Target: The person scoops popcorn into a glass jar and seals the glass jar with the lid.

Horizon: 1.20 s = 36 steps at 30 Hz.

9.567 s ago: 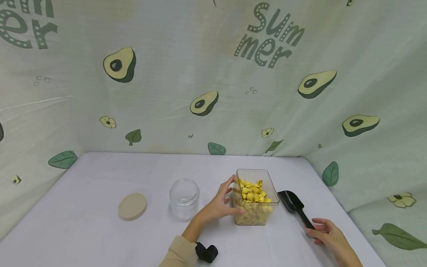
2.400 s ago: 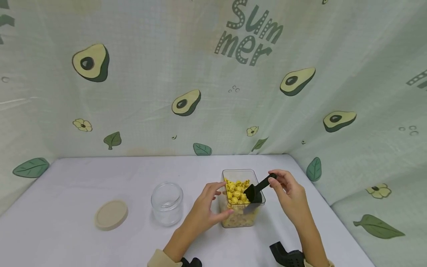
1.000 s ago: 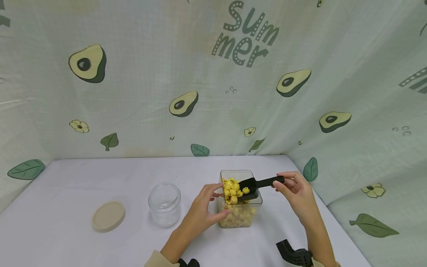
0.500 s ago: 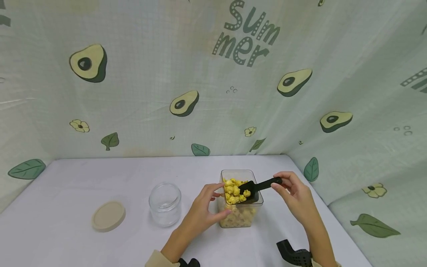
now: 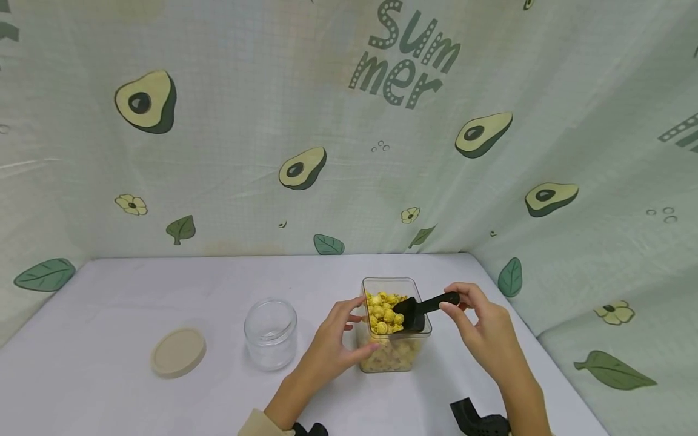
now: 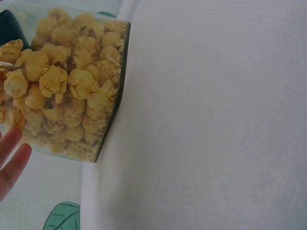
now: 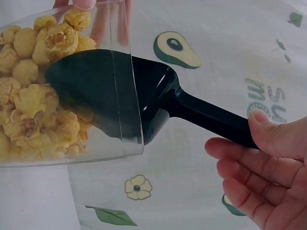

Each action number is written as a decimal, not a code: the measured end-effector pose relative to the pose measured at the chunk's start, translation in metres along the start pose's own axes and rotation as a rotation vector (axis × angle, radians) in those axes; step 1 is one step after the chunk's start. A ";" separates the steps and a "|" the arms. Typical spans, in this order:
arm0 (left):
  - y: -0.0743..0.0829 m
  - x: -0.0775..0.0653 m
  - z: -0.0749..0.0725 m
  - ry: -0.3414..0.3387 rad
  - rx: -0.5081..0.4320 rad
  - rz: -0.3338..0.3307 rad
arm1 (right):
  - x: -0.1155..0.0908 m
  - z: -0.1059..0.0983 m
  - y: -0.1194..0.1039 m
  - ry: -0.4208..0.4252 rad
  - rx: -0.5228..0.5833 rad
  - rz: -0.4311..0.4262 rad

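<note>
Head view: left hand (image 5: pixel 335 342) grips the popcorn box (image 5: pixel 388 357), right hand (image 5: pixel 483 324) pinches the scoop (image 5: pixel 415 313) dipped inside it.

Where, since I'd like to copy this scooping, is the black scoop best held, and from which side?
I'd take the black scoop by the free end of its handle, coming from the person's right. The handle sticks up and out over the right rim of the clear container, while the blade is inside, against the popcorn. The right hand pinches that end.

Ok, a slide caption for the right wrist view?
Fingers of the right hand pinch a black scoop by its handle, its tip inside a clear box of popcorn.
</note>
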<state>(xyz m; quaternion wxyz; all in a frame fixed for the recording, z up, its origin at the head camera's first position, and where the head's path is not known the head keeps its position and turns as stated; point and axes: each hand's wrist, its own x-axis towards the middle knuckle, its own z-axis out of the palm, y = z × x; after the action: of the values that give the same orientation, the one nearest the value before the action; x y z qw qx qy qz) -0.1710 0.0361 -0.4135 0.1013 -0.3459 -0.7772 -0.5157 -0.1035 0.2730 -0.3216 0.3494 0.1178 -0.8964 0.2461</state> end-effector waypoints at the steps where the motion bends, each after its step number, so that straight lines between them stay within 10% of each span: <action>1: 0.000 0.000 0.000 -0.001 -0.002 -0.003 | 0.000 -0.001 -0.001 0.007 -0.007 -0.003; 13: 0.002 0.002 0.000 -0.001 -0.041 -0.050 | 0.002 0.019 0.000 -0.046 0.059 -0.003; 26: -0.001 0.000 -0.001 -0.019 -0.098 -0.096 | -0.004 0.030 0.032 -0.185 0.572 0.350; 36: 0.001 0.003 -0.006 -0.075 -0.158 -0.149 | -0.004 0.039 0.039 -0.240 0.656 0.467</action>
<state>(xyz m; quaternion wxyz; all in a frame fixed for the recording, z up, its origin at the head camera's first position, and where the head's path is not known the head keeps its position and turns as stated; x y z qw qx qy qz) -0.1738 0.0318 -0.4088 0.0059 -0.3134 -0.7609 -0.5681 -0.1378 0.2863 -0.3627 0.1211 0.0442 -0.8075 0.5756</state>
